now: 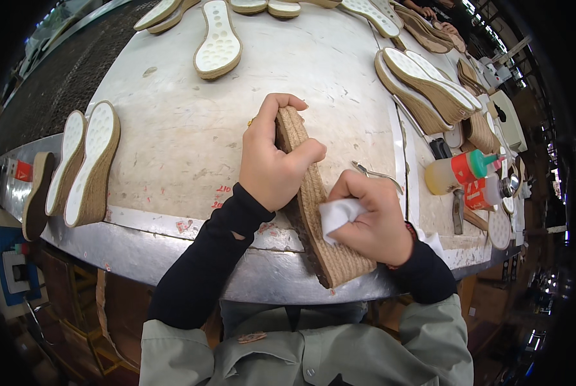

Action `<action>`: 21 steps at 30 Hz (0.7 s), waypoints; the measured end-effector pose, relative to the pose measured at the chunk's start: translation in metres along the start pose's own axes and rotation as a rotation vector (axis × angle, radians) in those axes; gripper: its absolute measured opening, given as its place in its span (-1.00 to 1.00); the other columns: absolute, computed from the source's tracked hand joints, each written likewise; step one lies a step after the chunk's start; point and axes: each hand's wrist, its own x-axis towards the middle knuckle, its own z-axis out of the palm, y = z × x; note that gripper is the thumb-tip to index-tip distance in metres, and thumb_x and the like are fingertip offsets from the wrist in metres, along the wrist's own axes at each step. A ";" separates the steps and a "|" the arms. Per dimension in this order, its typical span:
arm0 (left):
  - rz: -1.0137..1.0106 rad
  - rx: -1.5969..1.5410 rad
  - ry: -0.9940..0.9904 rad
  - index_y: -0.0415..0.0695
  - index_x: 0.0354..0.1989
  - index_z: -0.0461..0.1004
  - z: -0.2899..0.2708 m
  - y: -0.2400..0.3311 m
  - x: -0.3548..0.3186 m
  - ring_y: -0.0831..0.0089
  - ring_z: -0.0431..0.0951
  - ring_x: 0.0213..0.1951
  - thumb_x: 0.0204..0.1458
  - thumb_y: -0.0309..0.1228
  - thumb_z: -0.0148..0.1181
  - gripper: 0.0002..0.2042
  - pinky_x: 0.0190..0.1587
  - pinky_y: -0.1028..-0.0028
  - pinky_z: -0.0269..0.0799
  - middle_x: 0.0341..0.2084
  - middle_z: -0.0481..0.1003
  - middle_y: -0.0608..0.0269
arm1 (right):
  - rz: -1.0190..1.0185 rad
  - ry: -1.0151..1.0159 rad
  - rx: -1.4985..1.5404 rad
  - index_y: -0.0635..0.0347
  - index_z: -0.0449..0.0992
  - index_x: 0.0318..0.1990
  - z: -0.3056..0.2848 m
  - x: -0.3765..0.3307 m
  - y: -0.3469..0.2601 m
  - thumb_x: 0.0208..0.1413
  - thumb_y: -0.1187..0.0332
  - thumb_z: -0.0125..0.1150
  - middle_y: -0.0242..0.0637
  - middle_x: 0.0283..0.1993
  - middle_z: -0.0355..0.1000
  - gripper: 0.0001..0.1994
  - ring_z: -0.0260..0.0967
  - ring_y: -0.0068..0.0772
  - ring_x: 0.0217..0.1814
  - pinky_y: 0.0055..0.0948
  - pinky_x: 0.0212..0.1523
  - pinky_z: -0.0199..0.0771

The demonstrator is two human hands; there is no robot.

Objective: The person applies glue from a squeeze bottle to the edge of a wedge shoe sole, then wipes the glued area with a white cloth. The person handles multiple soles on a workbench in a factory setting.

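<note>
My left hand (pixel 276 153) is closed around the narrow end of a wedge shoe sole (pixel 314 206) with a woven, straw-coloured side wall. The sole is tilted, its thick end toward me over the table's metal edge. In my right hand (pixel 371 215) a white cloth (pixel 341 217) is pinched, pressed against the braided side near the thick end. Just beyond the right hand lies a slim metal hand tool (pixel 377 172), partly hidden by the fingers.
Wedge soles with white tops (pixel 95 164) stand at the left; another sole (pixel 218 42) lies at the far side. More wedge soles (pixel 423 83) are grouped at the right. Nearby are a bottle of yellowish liquid (pixel 439 177) and a hammer (pixel 458 212). Another person's hand (pixel 447 27) shows far right.
</note>
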 end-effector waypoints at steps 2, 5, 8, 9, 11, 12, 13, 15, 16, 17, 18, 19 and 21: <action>-0.014 -0.006 -0.014 -0.19 -0.22 0.31 0.002 0.001 0.000 0.62 0.27 -0.57 -0.30 -0.50 0.19 -0.63 -0.51 0.57 0.24 -0.61 0.30 0.37 | -0.071 0.162 0.000 0.25 0.37 -0.56 0.012 0.000 0.002 -0.22 0.50 0.33 -0.34 -0.67 0.33 -0.82 0.28 -0.54 -0.66 -0.56 -0.60 0.23; -0.032 -0.017 -0.005 -0.20 -0.22 0.31 -0.001 0.003 0.000 0.62 0.27 -0.58 -0.30 -0.50 0.19 -0.63 -0.52 0.57 0.23 -0.62 0.30 0.37 | -0.010 0.038 0.036 0.25 0.37 -0.56 0.006 -0.002 0.004 -0.22 0.50 0.33 -0.35 -0.68 0.32 -0.81 0.28 -0.53 -0.67 -0.56 -0.61 0.22; -0.011 -0.021 0.003 -0.20 -0.22 0.31 0.001 0.002 0.001 0.62 0.27 -0.59 -0.30 -0.50 0.19 -0.63 -0.52 0.57 0.23 -0.64 0.29 0.38 | -0.080 0.074 0.028 0.25 0.36 -0.56 0.006 0.001 0.003 -0.22 0.50 0.33 -0.35 -0.68 0.31 -0.81 0.29 -0.52 -0.66 -0.56 -0.61 0.22; -0.019 -0.028 0.002 -0.20 -0.22 0.31 0.001 0.004 0.000 0.62 0.27 -0.60 -0.30 -0.50 0.19 -0.63 -0.52 0.57 0.23 -0.65 0.29 0.38 | -0.073 0.096 0.011 0.24 0.36 -0.54 0.008 0.001 0.002 -0.22 0.49 0.32 -0.31 -0.66 0.33 -0.81 0.32 -0.43 -0.64 -0.53 -0.59 0.26; -0.034 -0.033 -0.007 -0.20 -0.22 0.31 0.002 0.003 0.000 0.62 0.27 -0.60 -0.30 -0.50 0.19 -0.63 -0.52 0.57 0.23 -0.65 0.28 0.38 | -0.060 0.139 -0.024 0.22 0.36 -0.50 0.012 -0.001 0.001 -0.24 0.48 0.31 -0.23 -0.62 0.35 -0.81 0.38 -0.25 -0.60 -0.47 -0.54 0.35; -0.036 -0.028 -0.008 -0.20 -0.22 0.31 0.000 0.003 0.000 0.62 0.27 -0.60 -0.30 -0.51 0.19 -0.63 -0.52 0.57 0.23 -0.65 0.28 0.38 | -0.039 0.069 -0.014 0.22 0.36 -0.50 0.008 -0.001 0.001 -0.23 0.48 0.31 -0.23 -0.62 0.35 -0.81 0.38 -0.25 -0.60 -0.47 -0.54 0.35; -0.038 -0.024 -0.008 -0.20 -0.22 0.31 -0.001 0.003 0.000 0.62 0.27 -0.60 -0.30 -0.51 0.19 -0.63 -0.52 0.57 0.23 -0.66 0.28 0.39 | -0.018 0.000 -0.004 0.22 0.36 -0.50 0.001 0.000 0.001 -0.23 0.48 0.31 -0.23 -0.61 0.36 -0.81 0.38 -0.25 -0.60 -0.47 -0.54 0.35; -0.010 -0.020 0.003 -0.20 -0.23 0.31 0.000 0.000 0.000 0.62 0.27 -0.59 -0.30 -0.51 0.19 -0.63 -0.52 0.57 0.23 -0.66 0.28 0.39 | -0.007 -0.037 0.017 0.23 0.36 -0.50 -0.002 0.001 0.001 -0.23 0.48 0.31 -0.22 -0.61 0.36 -0.81 0.38 -0.25 -0.59 -0.47 -0.53 0.35; 0.003 -0.020 0.006 -0.20 -0.23 0.31 0.001 -0.001 0.000 0.62 0.27 -0.59 -0.30 -0.51 0.19 -0.63 -0.52 0.57 0.23 -0.66 0.29 0.39 | -0.016 -0.005 0.028 0.22 0.35 -0.50 0.000 0.002 0.001 -0.23 0.48 0.31 -0.22 -0.60 0.36 -0.81 0.38 -0.25 -0.59 -0.47 -0.53 0.35; -0.004 -0.028 0.006 -0.20 -0.23 0.31 0.001 0.000 0.001 0.62 0.27 -0.59 -0.30 -0.50 0.19 -0.64 -0.52 0.57 0.23 -0.66 0.29 0.39 | -0.025 0.028 0.039 0.22 0.35 -0.50 0.002 0.003 0.002 -0.23 0.47 0.31 -0.22 -0.60 0.36 -0.80 0.38 -0.24 -0.59 -0.47 -0.53 0.35; -0.012 -0.037 0.006 -0.20 -0.23 0.31 0.001 0.002 0.001 0.62 0.27 -0.59 -0.30 -0.50 0.20 -0.64 -0.52 0.57 0.23 -0.66 0.29 0.39 | -0.057 0.067 0.024 0.23 0.36 -0.52 0.006 0.003 0.003 -0.22 0.47 0.32 -0.26 -0.62 0.35 -0.81 0.35 -0.33 -0.61 -0.50 -0.55 0.31; -0.021 -0.046 0.005 -0.20 -0.24 0.31 0.001 0.003 0.000 0.62 0.27 -0.59 -0.30 -0.50 0.20 -0.64 -0.51 0.57 0.23 -0.66 0.29 0.40 | -0.087 0.106 0.009 0.23 0.36 -0.54 0.010 0.003 0.004 -0.21 0.48 0.32 -0.30 -0.64 0.34 -0.81 0.32 -0.41 -0.63 -0.53 -0.57 0.27; -0.033 -0.044 -0.002 -0.19 -0.24 0.32 0.000 0.003 0.000 0.62 0.27 -0.58 -0.30 -0.50 0.20 -0.64 -0.51 0.57 0.23 -0.66 0.29 0.40 | -0.102 0.071 0.015 0.24 0.36 -0.55 0.009 0.002 0.005 -0.20 0.48 0.33 -0.33 -0.65 0.33 -0.81 0.29 -0.50 -0.65 -0.56 -0.59 0.24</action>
